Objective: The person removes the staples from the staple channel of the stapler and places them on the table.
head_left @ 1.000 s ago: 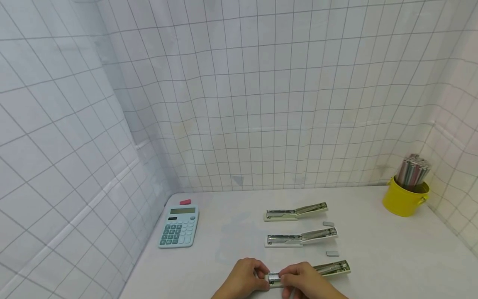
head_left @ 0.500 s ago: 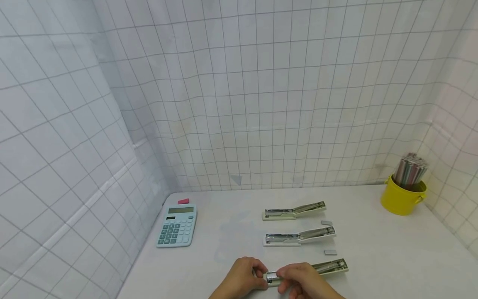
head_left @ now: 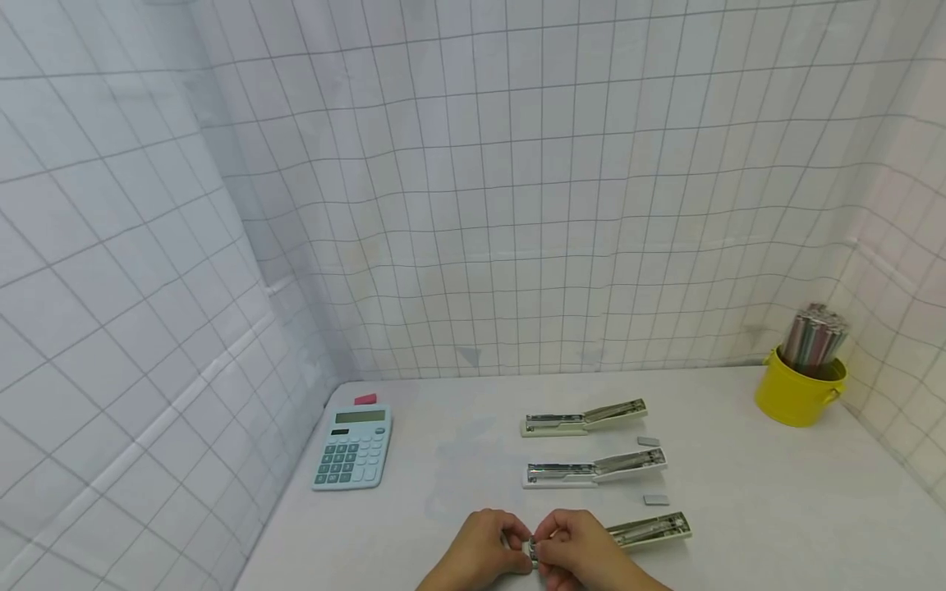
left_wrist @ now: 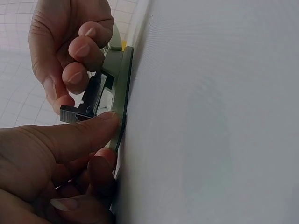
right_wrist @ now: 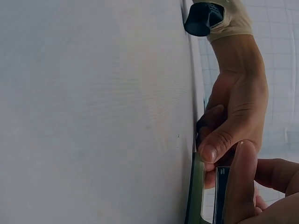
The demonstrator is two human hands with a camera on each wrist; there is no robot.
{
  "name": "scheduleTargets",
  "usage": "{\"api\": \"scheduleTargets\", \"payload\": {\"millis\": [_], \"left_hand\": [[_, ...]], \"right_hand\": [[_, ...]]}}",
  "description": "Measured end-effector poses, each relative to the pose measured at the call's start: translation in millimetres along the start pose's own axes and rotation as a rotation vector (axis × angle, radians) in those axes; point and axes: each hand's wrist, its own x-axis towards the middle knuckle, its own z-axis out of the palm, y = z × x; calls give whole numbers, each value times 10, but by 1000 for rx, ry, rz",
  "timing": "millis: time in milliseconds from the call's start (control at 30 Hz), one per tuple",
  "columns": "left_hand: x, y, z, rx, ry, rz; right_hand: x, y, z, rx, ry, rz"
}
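Low in the head view an opened pale green stapler (head_left: 652, 530) lies on the table, its lid swung back to the right. My left hand (head_left: 482, 548) grips the front end of its base, thumb on the near side. Close beside it, my right hand (head_left: 580, 552) bends its thumb and fingers around the front of the magazine. In the left wrist view a ridged block, apparently a strip of staples (left_wrist: 69, 113), sticks out at my right fingertips. My right fingers hide most of the magazine in the head view.
Behind lie an opened white stapler (head_left: 562, 474) and another opened pale green stapler (head_left: 556, 425). Loose staple strips (head_left: 655, 499) lie to their right. A blue calculator (head_left: 351, 447) and pink block (head_left: 365, 399) are at left; a yellow bucket (head_left: 791, 397) of striped sticks stands at right.
My right hand has moved left along the stapler to its front end, covering the shiny magazine seen before. My left hand keeps its grip in the same place.
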Motion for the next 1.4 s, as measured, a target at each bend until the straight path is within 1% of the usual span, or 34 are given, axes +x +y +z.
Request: {"api": "scheduleTargets", "payload": {"millis": [200, 333, 467, 633, 767, 900, 1033, 1133, 1200, 1267, 1300, 1400], "left_hand": [[0, 5, -12, 16, 15, 25], [12, 11, -9, 9, 20, 37], [21, 17, -3, 16, 22, 36], [24, 15, 3, 27, 24, 39], [25, 5, 17, 20, 14, 29], [32, 11, 24, 12, 1, 12], [41, 11, 23, 9, 1, 4], [34, 5, 19, -7, 1, -11], [25, -4, 18, -17, -1, -19], [16, -5, 13, -25, -1, -30], [15, -9, 11, -26, -1, -34], [11, -17, -3, -27, 0, -41]], "right_hand": [[65, -17, 23, -70, 24, -34], [79, -39, 18, -113, 3, -52], [78, -70, 16, -170, -16, -65], [69, -98, 15, -195, -25, -67], [32, -101, -31, -171, -11, -64], [-72, -121, -172, -100, 20, -70], [-255, -146, -394, -26, 8, -74], [-430, -135, -578, -7, -5, -28], [-550, -88, -699, -18, -20, 15], [-653, -17, -813, -29, -53, 45], [-698, 30, -866, -39, -73, 50], [-804, 196, -1015, -42, -137, 26]]}}
